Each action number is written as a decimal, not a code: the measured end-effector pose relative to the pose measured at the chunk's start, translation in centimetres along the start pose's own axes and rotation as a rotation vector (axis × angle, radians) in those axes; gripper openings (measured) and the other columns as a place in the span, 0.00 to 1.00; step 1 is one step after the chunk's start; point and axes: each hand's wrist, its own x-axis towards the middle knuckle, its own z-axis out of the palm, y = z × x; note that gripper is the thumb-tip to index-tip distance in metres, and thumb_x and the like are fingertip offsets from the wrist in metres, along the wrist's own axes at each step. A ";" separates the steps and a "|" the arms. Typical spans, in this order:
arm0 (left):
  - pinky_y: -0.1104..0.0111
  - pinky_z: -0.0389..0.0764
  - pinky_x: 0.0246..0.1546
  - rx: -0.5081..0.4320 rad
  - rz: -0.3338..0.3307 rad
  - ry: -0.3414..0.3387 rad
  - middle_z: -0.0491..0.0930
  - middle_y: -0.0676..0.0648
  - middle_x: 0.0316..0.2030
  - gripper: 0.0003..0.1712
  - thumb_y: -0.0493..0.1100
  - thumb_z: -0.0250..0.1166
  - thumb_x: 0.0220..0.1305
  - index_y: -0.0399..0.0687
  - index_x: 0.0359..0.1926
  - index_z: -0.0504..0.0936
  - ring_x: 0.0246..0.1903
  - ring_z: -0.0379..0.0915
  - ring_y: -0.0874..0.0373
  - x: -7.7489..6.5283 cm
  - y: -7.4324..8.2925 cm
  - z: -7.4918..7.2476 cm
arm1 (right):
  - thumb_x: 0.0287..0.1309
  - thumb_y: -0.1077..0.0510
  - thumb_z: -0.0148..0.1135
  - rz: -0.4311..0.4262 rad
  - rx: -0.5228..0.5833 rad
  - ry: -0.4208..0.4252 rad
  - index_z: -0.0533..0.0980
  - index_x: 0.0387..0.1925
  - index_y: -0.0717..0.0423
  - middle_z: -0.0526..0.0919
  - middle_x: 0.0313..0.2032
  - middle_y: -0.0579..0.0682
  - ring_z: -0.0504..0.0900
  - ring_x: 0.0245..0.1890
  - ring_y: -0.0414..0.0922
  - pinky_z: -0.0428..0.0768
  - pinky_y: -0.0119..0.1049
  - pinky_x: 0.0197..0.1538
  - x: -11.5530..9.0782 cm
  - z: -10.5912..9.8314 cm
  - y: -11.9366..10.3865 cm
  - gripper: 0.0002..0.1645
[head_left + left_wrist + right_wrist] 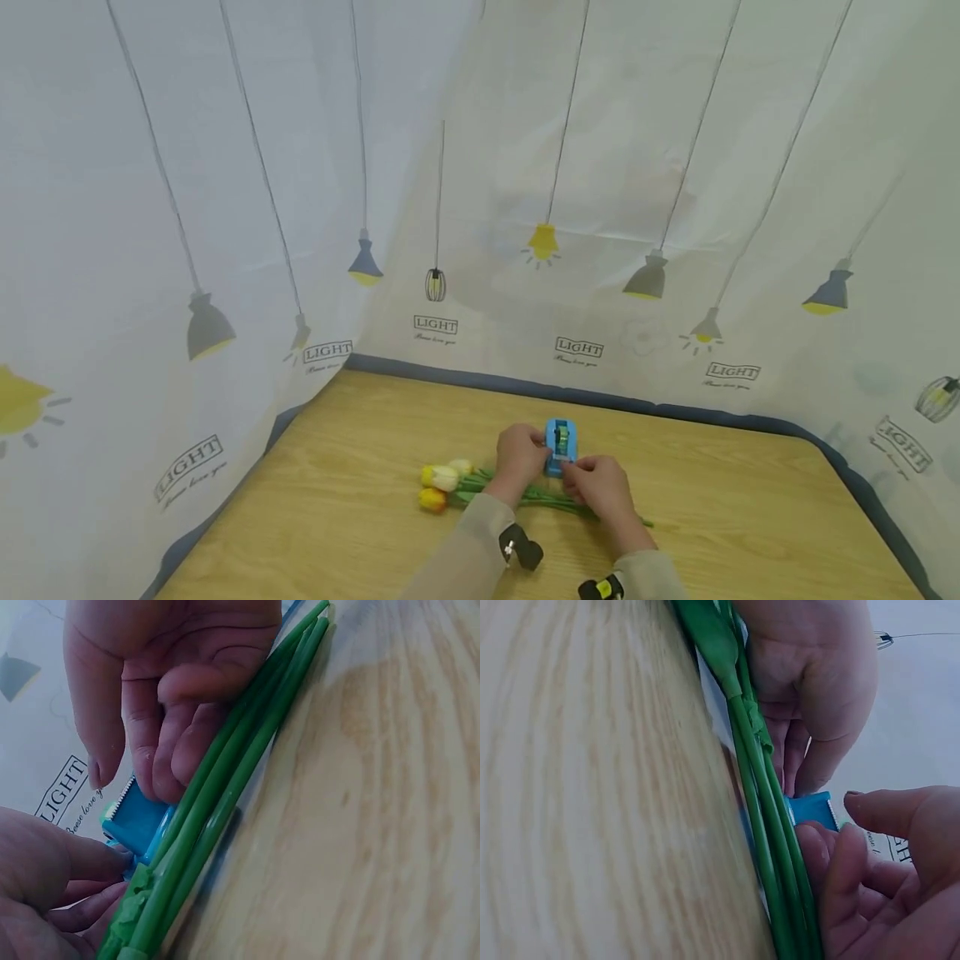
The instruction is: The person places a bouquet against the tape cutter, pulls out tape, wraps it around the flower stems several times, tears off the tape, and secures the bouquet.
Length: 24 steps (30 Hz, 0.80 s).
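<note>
A blue tape dispenser [553, 468] with a small green roll [562, 437] stands on the table between both hands. My left hand [519, 457] pinches its left side near the front, thumb against the blue body [141, 823]. At the front end is my right hand [604, 492], its lower fingertips touching the dispenser below the toothed cutting edge [833, 813]; thumb and forefinger stay apart there. Artificial tulips [444, 477], yellow, cream and orange, lie under my forearms. Their green stems [217, 780] run right, just in front of the dispenser, with a crumpled green piece [133, 909] on them.
The wood-grain table [750, 500] reaches back to a pale fabric screen [495, 333] printed with hanging lamps. A dark blue border [480, 382] follows the screen's foot. Wrist camera straps [521, 546] sit over both sleeves.
</note>
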 end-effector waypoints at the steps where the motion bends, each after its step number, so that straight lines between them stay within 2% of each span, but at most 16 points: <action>1: 0.64 0.88 0.36 0.000 -0.002 -0.001 0.91 0.47 0.33 0.09 0.35 0.78 0.60 0.39 0.41 0.92 0.35 0.86 0.55 0.1 0.0 0.1 | 0.72 0.54 0.67 0.007 0.027 0.001 0.87 0.39 0.66 0.89 0.27 0.50 0.85 0.25 0.40 0.83 0.30 0.28 0.0 0.0 0.0 0.16; 5: 0.66 0.88 0.36 0.005 -0.009 -0.004 0.90 0.48 0.32 0.08 0.36 0.79 0.59 0.39 0.41 0.92 0.34 0.85 0.58 0.2 0.3 0.2 | 0.73 0.52 0.66 0.030 0.098 0.002 0.86 0.42 0.67 0.90 0.28 0.50 0.87 0.26 0.39 0.82 0.29 0.27 -0.1 0.0 0.0 0.18; 12: 0.65 0.88 0.37 0.006 -0.007 -0.001 0.91 0.46 0.34 0.08 0.36 0.79 0.59 0.39 0.40 0.92 0.35 0.86 0.55 0.0 0.5 0.1 | 0.74 0.56 0.64 0.046 0.200 0.012 0.85 0.44 0.71 0.89 0.26 0.49 0.86 0.24 0.37 0.81 0.27 0.26 -0.1 0.1 0.0 0.17; 24: 0.65 0.88 0.36 0.002 -0.026 -0.002 0.91 0.49 0.33 0.07 0.36 0.79 0.59 0.41 0.39 0.93 0.35 0.86 0.57 0.1 0.0 0.0 | 0.74 0.59 0.63 0.043 0.265 0.009 0.84 0.47 0.72 0.90 0.26 0.50 0.88 0.26 0.39 0.83 0.27 0.28 -0.8 0.4 -0.8 0.16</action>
